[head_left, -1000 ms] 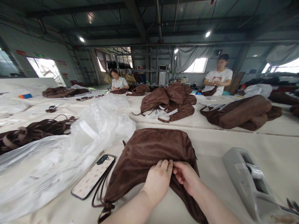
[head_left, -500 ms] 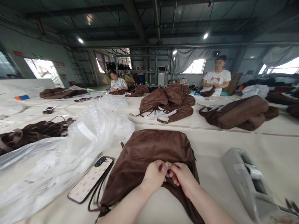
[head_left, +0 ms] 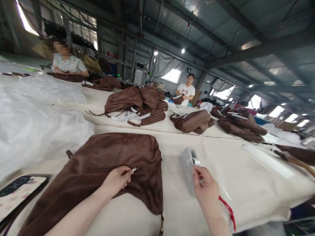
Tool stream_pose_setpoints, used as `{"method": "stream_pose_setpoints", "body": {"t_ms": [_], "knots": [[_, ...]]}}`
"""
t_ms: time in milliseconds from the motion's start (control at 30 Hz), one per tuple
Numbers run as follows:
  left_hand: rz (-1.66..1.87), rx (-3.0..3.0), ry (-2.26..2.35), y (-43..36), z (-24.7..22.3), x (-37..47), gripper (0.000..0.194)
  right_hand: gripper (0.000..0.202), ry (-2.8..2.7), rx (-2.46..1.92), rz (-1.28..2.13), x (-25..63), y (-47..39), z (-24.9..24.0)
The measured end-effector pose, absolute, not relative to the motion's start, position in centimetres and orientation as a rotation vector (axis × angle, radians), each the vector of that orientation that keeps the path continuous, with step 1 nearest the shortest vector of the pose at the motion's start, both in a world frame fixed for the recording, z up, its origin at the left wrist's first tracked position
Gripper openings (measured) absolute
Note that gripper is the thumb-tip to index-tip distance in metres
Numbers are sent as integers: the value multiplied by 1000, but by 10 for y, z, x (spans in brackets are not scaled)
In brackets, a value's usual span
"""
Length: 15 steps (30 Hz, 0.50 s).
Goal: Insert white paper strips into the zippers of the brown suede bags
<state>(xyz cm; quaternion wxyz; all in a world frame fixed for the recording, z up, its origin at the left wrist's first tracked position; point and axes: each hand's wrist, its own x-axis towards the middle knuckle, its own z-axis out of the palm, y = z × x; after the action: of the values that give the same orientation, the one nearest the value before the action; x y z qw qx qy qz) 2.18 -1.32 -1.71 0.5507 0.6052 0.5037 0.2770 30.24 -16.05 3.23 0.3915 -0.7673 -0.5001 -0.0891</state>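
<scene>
A dark brown soft leather bag (head_left: 98, 147) lies flat on the table before me, with a zip slit across its face. My left hand (head_left: 119, 178) rests on the bag, thumb and fingers pinched around a small pale zipper pull (head_left: 134, 170) at the slit's right part. To the right of the bag stands a grey tape dispenser (head_left: 187, 167) holding a clear roll. At its near end is my right hand (head_left: 205, 183), thumb and forefinger closed together against the dispenser; what lies between the fingertips is too small to make out.
A phone in a patterned case (head_left: 22, 190) lies left of the bag. Clear plastic wrapping (head_left: 44, 121) covers the left side. More brown bags (head_left: 137, 101) are piled farther back. Two co-workers handle bags across the table. A red cord (head_left: 228, 209) is beside my right wrist.
My hands, together at the bag's middle before, are now apart: the right has moved to the tape dispenser, while the left stays on the bag. The view has turned right and tilted.
</scene>
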Motion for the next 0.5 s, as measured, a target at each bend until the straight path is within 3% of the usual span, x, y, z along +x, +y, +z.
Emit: {"method": "stream_pose_setpoints", "body": {"t_ms": [100, 233, 300, 500], "knots": [[659, 1526, 1242, -14, -12, 19, 35, 32, -1124, -2083, -233, 365, -187, 22], [652, 1622, 1247, -13, -12, 16, 35, 50, -955, -1998, 402, 406, -198, 3], [629, 1640, 1245, -13, -14, 16, 36, 52, -881, -1875, 543, 407, -198, -2], [626, 1661, 1230, -14, -17, 15, 35, 42, -741, -1681, 436, 385, -197, 3]]}}
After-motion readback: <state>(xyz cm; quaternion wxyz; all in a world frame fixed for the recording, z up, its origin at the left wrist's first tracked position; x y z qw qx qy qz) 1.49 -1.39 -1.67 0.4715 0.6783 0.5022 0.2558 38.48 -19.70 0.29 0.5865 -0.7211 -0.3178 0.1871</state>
